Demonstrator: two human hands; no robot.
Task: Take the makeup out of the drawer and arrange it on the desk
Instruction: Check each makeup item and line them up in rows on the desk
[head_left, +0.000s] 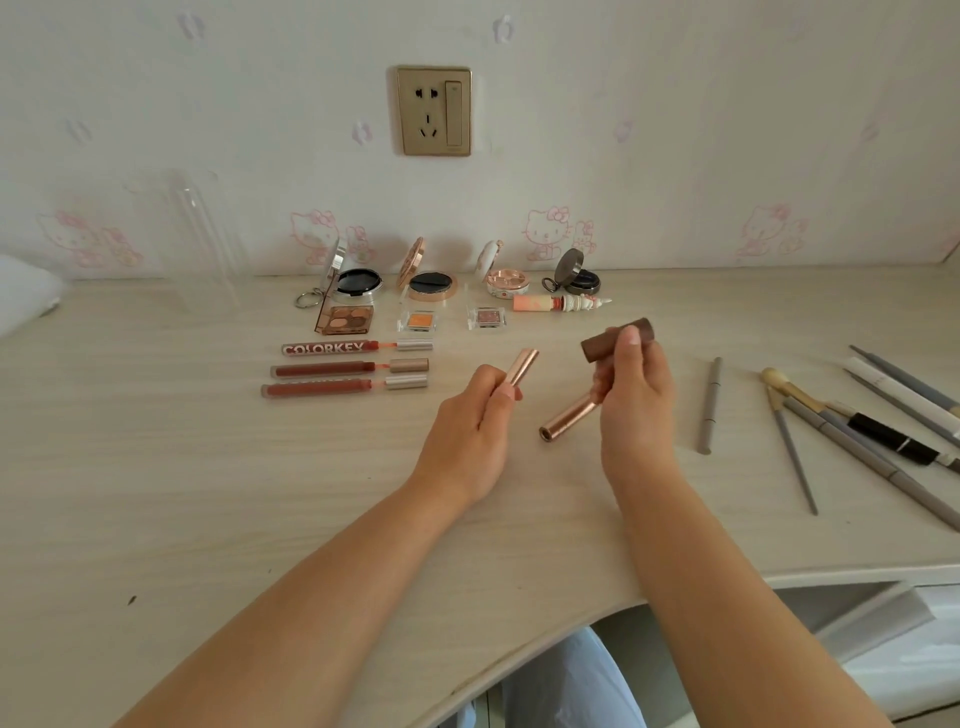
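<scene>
Left hand (475, 426): closed round a slim rose-gold metallic tube (522, 367), lower end hidden in the fingers.
Right hand (631, 400): clamped on a brown matte cylindrical stick (616, 339) and a copper-rose metallic tube (569, 417); grip point hidden.
Beyond left hand: three red lip-gloss tubes (345, 367), square eyeshadow pans, open round compacts (431, 278).
Right of right hand: grey pencil (710, 405); brushes and pens (878, 421), cut off at edge.
Surface: pale wood-grain desk (208, 493).
Drawer: cannot tell.

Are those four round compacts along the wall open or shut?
Open. Each round compact has its lid tilted up behind the base, so the pans inside show.
</scene>
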